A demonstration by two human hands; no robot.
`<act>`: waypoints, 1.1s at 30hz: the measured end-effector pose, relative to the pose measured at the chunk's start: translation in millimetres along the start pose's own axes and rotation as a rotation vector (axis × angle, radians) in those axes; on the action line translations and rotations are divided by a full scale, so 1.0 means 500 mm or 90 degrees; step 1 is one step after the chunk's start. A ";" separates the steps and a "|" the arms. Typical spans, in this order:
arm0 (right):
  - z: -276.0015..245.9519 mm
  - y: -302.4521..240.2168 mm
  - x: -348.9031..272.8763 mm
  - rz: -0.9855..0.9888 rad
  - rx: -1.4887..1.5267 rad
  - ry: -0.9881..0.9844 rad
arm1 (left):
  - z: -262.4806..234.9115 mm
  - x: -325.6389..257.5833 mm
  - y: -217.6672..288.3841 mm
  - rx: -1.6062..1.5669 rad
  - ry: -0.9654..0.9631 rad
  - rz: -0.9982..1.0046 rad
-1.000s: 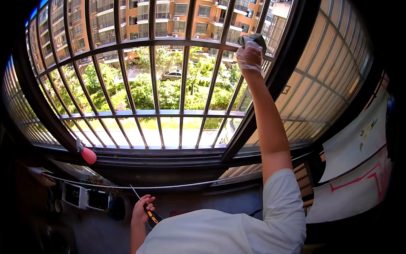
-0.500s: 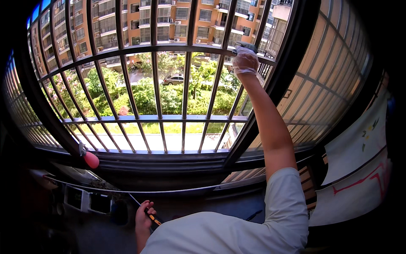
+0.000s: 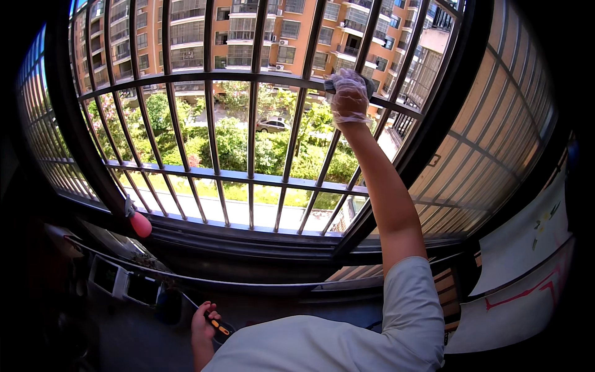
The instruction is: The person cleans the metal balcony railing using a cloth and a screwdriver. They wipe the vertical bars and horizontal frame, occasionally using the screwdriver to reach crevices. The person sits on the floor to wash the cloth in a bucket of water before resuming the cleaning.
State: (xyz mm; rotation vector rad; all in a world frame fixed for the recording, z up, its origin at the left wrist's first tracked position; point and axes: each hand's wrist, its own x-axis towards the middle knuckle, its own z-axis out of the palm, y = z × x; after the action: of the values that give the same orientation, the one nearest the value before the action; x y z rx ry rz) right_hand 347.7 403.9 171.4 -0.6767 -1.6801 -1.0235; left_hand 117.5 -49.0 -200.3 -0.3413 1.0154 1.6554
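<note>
My right hand (image 3: 351, 98), in a clear plastic glove, reaches up to a dark metal window grille (image 3: 279, 79). Its fingers are closed on a grey cloth (image 3: 369, 85) pressed at the long horizontal bar, the cloth showing on both sides of the hand. Low in front of my body, my left hand (image 3: 203, 319) is bare and wrapped round a tool's black-and-orange handle (image 3: 218, 325). From that handle a thin, light shaft (image 3: 189, 300) points up and left; its far end is lost in shadow, so its kind is unclear.
A white cord (image 3: 248, 284) stretches across below the sill. At the lower left of the window frame hangs a pink balloon-like object (image 3: 141, 225). White cloths with printed patterns (image 3: 520, 248) hang at the right. Pale containers (image 3: 142, 289) stand at the lower left.
My right hand and the cloth have moved left along the horizontal bar. The view has shifted slightly. My left hand still grips the tool low down.
</note>
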 end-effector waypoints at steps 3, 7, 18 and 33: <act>0.045 -0.027 0.002 0.145 0.537 -0.138 | -0.017 0.005 -0.002 -0.022 0.001 0.014; 0.031 -0.027 0.015 0.005 0.145 -0.039 | -0.031 -0.004 -0.005 -0.052 0.046 0.017; 0.034 -0.068 0.021 -0.026 0.248 0.021 | -0.052 -0.012 -0.010 -0.101 0.090 0.037; 0.010 -0.039 0.007 -0.028 0.050 -0.087 | 0.022 -0.042 -0.004 -0.181 -0.012 -0.030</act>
State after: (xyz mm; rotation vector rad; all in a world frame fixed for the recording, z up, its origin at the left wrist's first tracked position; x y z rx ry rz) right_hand 328.1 398.7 168.1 -0.6724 -1.8512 -0.9546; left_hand 129.6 -54.3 -180.2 -0.5317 0.7523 1.7584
